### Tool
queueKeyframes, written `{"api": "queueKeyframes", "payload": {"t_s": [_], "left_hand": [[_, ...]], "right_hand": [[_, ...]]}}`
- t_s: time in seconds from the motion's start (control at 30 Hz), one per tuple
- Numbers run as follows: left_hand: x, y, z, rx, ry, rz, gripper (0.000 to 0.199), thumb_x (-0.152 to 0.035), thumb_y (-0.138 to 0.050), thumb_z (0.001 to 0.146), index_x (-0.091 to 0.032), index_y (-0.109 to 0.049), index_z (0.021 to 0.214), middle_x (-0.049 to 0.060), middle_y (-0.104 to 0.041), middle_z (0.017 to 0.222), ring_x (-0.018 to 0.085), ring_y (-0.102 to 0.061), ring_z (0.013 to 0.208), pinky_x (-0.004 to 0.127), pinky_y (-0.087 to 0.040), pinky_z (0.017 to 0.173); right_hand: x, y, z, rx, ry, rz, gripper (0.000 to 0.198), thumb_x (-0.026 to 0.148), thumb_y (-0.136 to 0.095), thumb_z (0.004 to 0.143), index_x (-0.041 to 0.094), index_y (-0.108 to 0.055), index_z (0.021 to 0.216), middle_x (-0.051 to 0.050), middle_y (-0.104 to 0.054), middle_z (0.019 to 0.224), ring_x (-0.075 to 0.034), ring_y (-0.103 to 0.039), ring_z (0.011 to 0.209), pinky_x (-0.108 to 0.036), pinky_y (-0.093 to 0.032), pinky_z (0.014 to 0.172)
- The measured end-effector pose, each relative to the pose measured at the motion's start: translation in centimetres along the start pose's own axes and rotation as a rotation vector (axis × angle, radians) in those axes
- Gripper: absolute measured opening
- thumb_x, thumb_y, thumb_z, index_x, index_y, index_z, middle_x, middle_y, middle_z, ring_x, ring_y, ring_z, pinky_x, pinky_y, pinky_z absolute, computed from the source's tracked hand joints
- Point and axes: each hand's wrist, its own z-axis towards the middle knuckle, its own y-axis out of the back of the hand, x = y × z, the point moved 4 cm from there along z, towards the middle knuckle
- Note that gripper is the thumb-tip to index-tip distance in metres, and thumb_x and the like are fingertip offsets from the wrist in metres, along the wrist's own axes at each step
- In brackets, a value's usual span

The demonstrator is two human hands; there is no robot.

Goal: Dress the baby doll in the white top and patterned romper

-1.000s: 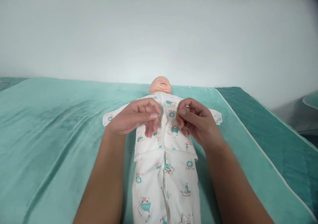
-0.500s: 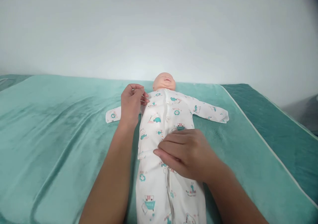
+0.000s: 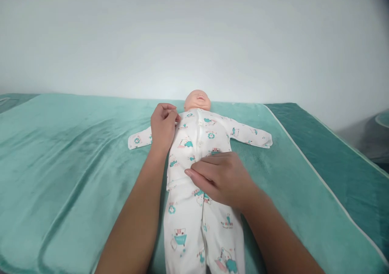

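Note:
A baby doll (image 3: 197, 100) lies on its back, head toward the wall and arms spread. It wears a white printed long-sleeved top (image 3: 182, 152) and matching trousers (image 3: 179, 225); the front of the top runs closed down the middle. Beside the doll's shoulder on the left of the view, my left hand (image 3: 164, 122) is closed with curled fingers, close to the top's edge. My right hand (image 3: 223, 178) is over the doll's belly, fingers pressed together and bent down, covering part of the top's hem. Whether either hand pinches cloth is hidden.
A light green blanket (image 3: 75, 164) with soft folds lies under the doll. Darker green cloth (image 3: 328, 156) shows beyond its pale edge on the right. A white wall (image 3: 194, 43) stands behind. A grey rounded object (image 3: 378, 136) is partly visible at the right edge.
The view has tilted up slightly, showing a dark strip above the wall. My left fingers have drawn closer together by the shoulder. My right hand remains over the belly.

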Motion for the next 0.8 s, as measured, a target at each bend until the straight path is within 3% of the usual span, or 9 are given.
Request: {"api": "queueKeyframes", "payload": {"t_s": [0.07, 0.13, 0.23, 0.33, 0.5, 0.6, 0.67, 0.7, 0.8], "left_hand": [[0.1, 0.2, -0.6, 0.017, -0.050, 0.024, 0.010, -0.022, -0.056, 0.076, -0.022, -0.057, 0.085, -0.003, -0.061, 0.064, 0.014, -0.058, 0.067, 0.026, -0.046, 0.068], [0.0, 0.9, -2.0, 0.062, -0.087, 0.047, 0.008, -0.024, -0.056, 0.076, -0.021, -0.059, 0.084, -0.003, -0.061, 0.069, 0.014, -0.058, 0.072, 0.026, -0.046, 0.074], [-0.7, 2.7, -6.0, 0.212, -0.125, 0.103, 0.011, -0.030, -0.055, 0.080, -0.020, -0.061, 0.078, 0.001, -0.064, 0.082, 0.017, -0.059, 0.085, 0.030, -0.046, 0.086], [-1.3, 4.9, -10.9, 0.344, -0.137, 0.158, 0.023, -0.035, -0.052, 0.085, -0.020, -0.065, 0.074, 0.005, -0.063, 0.091, 0.020, -0.059, 0.091, 0.033, -0.045, 0.089], [-0.3, 7.7, -15.7, 0.378, -0.005, 0.154, 0.030, -0.040, -0.049, 0.090, -0.020, -0.061, 0.073, 0.003, -0.057, 0.075, 0.018, -0.054, 0.075, 0.030, -0.046, 0.074], [0.7, 9.1, -14.8, 0.228, -0.008, 0.204, 0.029, -0.040, -0.044, 0.092, -0.021, -0.056, 0.074, 0.002, -0.058, 0.077, 0.017, -0.056, 0.078, 0.030, -0.047, 0.078], [1.4, 10.3, -12.9, 0.092, -0.042, 0.386, 0.021, -0.037, -0.046, 0.090, -0.022, -0.060, 0.088, 0.005, -0.064, 0.093, 0.020, -0.059, 0.093, 0.033, -0.048, 0.088], [1.7, 10.8, -11.7, 0.036, -0.082, 0.525, 0.020, -0.034, -0.048, 0.088, -0.022, -0.061, 0.097, 0.007, -0.064, 0.106, 0.023, -0.058, 0.106, 0.036, -0.047, 0.094], [3.0, 12.0, -8.2, -0.013, -0.136, 0.922, 0.049, -0.027, -0.052, 0.082, -0.019, -0.054, 0.130, 0.014, -0.050, 0.141, 0.031, -0.042, 0.134, 0.045, -0.036, 0.111]], "right_hand": [[0.0, -0.2, -0.5, -0.008, -0.020, 0.101, 0.048, 0.035, -0.047, 0.098, 0.019, -0.052, 0.053, 0.003, -0.043, 0.045, -0.009, -0.034, 0.045, -0.029, -0.025, 0.050], [-0.4, -0.2, -1.4, -0.074, -0.095, 0.288, 0.047, 0.035, -0.049, 0.097, 0.020, -0.053, 0.052, 0.003, -0.047, 0.046, -0.010, -0.040, 0.045, -0.029, -0.030, 0.051], [-2.1, 0.0, -3.8, -0.367, -0.307, 0.567, 0.036, 0.035, -0.048, 0.097, 0.023, -0.065, 0.068, -0.002, -0.066, 0.066, -0.017, -0.060, 0.064, -0.031, -0.044, 0.064], [-3.3, 0.3, -6.3, -0.600, -0.382, 0.578, 0.023, 0.037, -0.053, 0.094, 0.024, -0.068, 0.082, -0.005, -0.070, 0.089, -0.022, -0.064, 0.087, -0.037, -0.048, 0.080], [-2.7, 0.1, -9.5, -0.497, -0.392, 0.404, 0.024, 0.038, -0.053, 0.093, 0.022, -0.063, 0.078, -0.004, -0.062, 0.081, -0.020, -0.057, 0.080, -0.036, -0.045, 0.076], [-2.9, -0.3, -11.4, -0.451, -0.510, 0.438, 0.029, 0.042, -0.051, 0.094, 0.021, -0.059, 0.074, -0.001, -0.056, 0.071, -0.018, -0.052, 0.071, -0.033, -0.044, 0.069], [-4.0, -0.4, -12.4, -0.463, -0.597, 0.443, 0.029, 0.044, -0.050, 0.093, 0.021, -0.059, 0.077, -0.001, -0.058, 0.073, -0.017, -0.053, 0.072, -0.032, -0.045, 0.071], [-5.0, -0.3, -12.8, -0.480, -0.631, 0.413, 0.028, 0.044, -0.051, 0.092, 0.020, -0.060, 0.082, -0.002, -0.061, 0.079, -0.018, -0.056, 0.076, -0.033, -0.047, 0.074], [-8.7, 0.7, -13.5, -0.545, -0.725, 0.178, 0.035, 0.039, -0.055, 0.086, 0.016, -0.061, 0.112, -0.014, -0.064, 0.114, -0.025, -0.060, 0.101, -0.039, -0.050, 0.086]]}}
